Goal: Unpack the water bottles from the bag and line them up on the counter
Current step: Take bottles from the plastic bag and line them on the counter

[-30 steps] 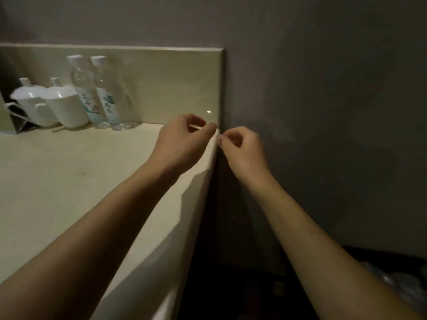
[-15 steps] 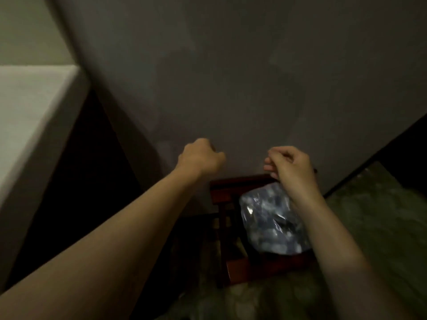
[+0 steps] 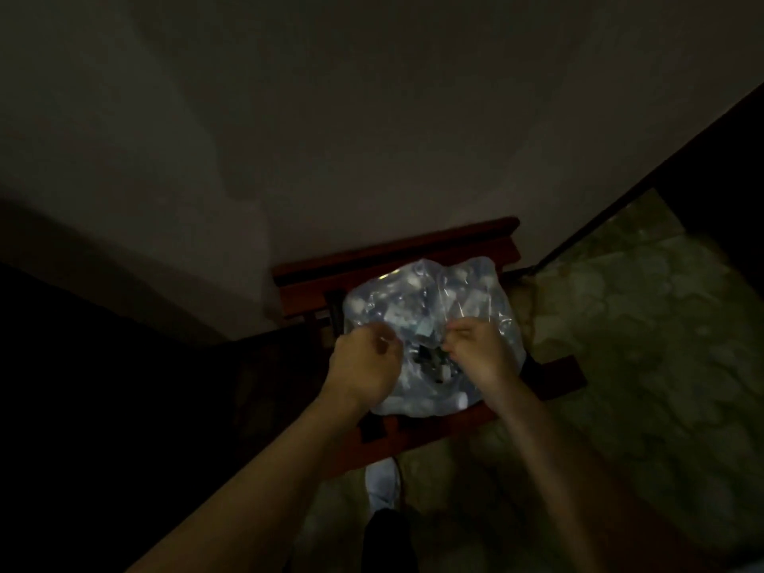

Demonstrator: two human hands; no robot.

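A clear, bluish plastic bag (image 3: 430,299) full of water bottles rests on a low red-brown wooden rack (image 3: 397,258) against the wall. My left hand (image 3: 364,361) is at the bag's left side near its mouth, fingers curled and pinched on the plastic. My right hand (image 3: 479,349) is at the right side of the mouth, fingers also closed on the plastic. Between the two hands a dark opening shows. Single bottles inside are blurred and hard to tell apart. The counter is out of view.
A grey wall (image 3: 372,117) rises behind the rack. Dark furniture (image 3: 103,386) fills the left. Patterned greenish floor (image 3: 620,324) lies to the right, with a dark panel (image 3: 723,159) at the far right. My foot in a pale shoe (image 3: 382,481) stands below the rack.
My view swung from the counter down to the floor. Both hands dropped from the counter's corner to the bag and now grip the plastic at its mouth.
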